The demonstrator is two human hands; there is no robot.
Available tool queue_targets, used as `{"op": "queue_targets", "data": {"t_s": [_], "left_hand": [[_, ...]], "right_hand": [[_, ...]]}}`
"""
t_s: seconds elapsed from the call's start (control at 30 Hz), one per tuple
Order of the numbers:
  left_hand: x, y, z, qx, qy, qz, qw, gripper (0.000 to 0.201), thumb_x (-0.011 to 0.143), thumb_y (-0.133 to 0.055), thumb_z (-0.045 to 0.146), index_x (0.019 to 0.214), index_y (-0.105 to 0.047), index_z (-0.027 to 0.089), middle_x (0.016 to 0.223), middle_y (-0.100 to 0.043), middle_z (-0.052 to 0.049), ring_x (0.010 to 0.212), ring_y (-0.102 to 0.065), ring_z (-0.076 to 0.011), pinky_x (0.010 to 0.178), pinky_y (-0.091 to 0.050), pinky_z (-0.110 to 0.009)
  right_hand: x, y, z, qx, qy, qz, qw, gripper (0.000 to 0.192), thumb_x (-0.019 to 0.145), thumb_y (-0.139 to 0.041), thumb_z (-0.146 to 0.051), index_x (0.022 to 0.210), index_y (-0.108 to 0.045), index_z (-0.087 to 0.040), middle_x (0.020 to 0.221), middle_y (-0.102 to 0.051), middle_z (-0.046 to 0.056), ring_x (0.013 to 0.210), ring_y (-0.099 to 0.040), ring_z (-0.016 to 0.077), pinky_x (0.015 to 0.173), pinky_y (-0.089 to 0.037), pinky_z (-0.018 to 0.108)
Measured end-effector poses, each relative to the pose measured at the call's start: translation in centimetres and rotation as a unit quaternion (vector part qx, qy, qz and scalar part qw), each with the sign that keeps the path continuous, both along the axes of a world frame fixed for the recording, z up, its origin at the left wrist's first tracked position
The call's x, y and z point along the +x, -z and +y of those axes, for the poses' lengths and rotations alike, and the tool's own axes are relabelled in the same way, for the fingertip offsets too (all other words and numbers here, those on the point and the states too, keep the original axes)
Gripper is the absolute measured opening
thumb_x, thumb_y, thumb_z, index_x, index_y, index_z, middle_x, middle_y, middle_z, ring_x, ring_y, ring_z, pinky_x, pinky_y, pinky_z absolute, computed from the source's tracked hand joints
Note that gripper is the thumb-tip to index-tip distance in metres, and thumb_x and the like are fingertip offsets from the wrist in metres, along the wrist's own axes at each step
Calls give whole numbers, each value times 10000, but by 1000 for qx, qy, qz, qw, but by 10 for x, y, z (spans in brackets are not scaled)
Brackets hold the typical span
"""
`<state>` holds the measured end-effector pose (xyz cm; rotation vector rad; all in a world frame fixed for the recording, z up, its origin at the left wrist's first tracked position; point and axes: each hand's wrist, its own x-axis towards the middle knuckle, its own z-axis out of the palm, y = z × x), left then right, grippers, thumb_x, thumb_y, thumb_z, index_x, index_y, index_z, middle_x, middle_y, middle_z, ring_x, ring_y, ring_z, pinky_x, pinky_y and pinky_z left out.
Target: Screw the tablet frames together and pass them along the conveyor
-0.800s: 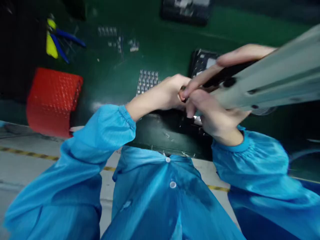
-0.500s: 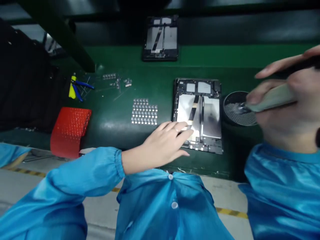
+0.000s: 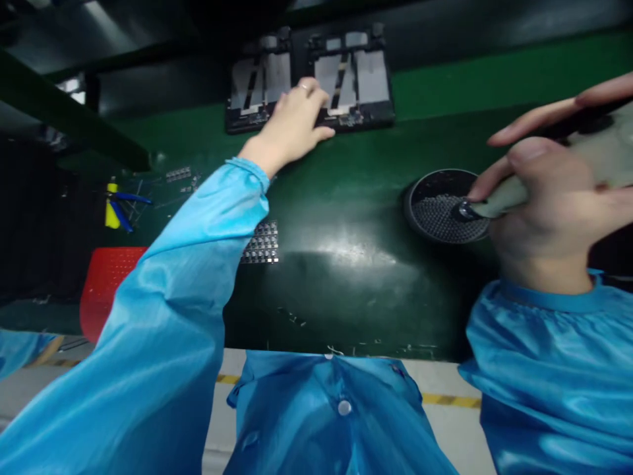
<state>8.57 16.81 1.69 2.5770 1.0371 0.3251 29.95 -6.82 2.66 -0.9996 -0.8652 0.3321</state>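
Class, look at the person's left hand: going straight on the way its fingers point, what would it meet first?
Most likely the right-hand opened device at the back: the left hand overlaps its left edge in this view. Depth is unclear, so they may be touching.

No legible text, label, brand, number or sign anywhere in view.
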Motion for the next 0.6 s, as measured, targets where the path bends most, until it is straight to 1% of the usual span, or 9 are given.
{"op": "queue_targets", "data": {"t_s": [0.07,0.13,0.17,0.23,0.3,0.4,0.47,0.53,0.6], "left_hand": [[-17,-6,14,-18,-38,-34,999,731,923,-916,246,1566,-575,181,1769,-398,-111,1621,-374,-251,1419,-201,-465],[-50,-12,26,-55,-97,-69,991,840,848,-979,239,1576,-561,210,1758,-359,-35,1636,-280,-221,1444,-119,-433],[-69,-14,31,-85,-135,-66,985,903,822,-1008,314,1592,-547,227,1732,-365,-3,1617,-270,-234,1454,-85,-440],[-105,-15,38,-147,-209,-71,964,962,728,-1058,451,1539,-583,247,1610,-479,47,1508,-361,-273,1458,-69,-499],[-133,-9,40,-157,-184,-91,966,895,797,-992,588,1535,-563,320,1528,-559,131,1502,-340,-246,1467,-50,-464],[-152,1,41,-111,-149,-109,976,682,929,-851,674,1480,-556,401,1479,-588,220,1541,-262,-216,1479,3,-447],[-156,4,44,-94,-172,-129,972,522,1025,-721,700,1394,-593,355,1408,-611,205,1477,-345,-199,1479,-59,-456],[-156,2,50,-98,-197,-172,960,465,1087,-650,681,1350,-600,301,1335,-621,187,1362,-456,-158,1442,-222,-433],[-154,-2,53,-121,-201,-198,952,562,1020,-787,649,1403,-584,293,1315,-630,185,1327,-499,-139,1391,-328,-402]], "right_hand": [[4,7,7,71,-28,-32,997,485,702,-951,-388,998,-656,-143,1051,-598,35,748,-687,140,423,-445,257],[6,11,13,118,-36,-32,992,427,737,-936,-355,1003,-680,-141,1093,-595,36,705,-666,109,394,-397,247],[6,12,14,133,-33,-32,990,393,757,-928,-332,1011,-695,-142,1123,-602,33,709,-666,94,397,-393,237],[4,13,15,155,-27,-41,987,321,810,-899,-294,1039,-722,-155,1170,-613,17,745,-678,69,417,-407,215],[2,13,15,160,-24,-60,985,259,873,-853,-267,1085,-732,-180,1208,-621,-2,814,-704,62,452,-441,195],[0,14,15,163,-20,-81,983,220,929,-798,-252,1125,-718,-191,1235,-617,-22,862,-722,56,483,-479,177],[-1,15,16,159,-13,-86,983,219,940,-792,-263,1122,-696,-189,1243,-618,-38,886,-724,45,496,-493,157],[-1,16,17,150,-14,-89,985,230,946,-792,-280,1125,-675,-197,1243,-620,-55,897,-723,32,504,-492,136],[-1,16,18,143,-16,-98,985,230,952,-788,-282,1138,-676,-204,1243,-618,-55,880,-720,29,503,-485,129]]}}
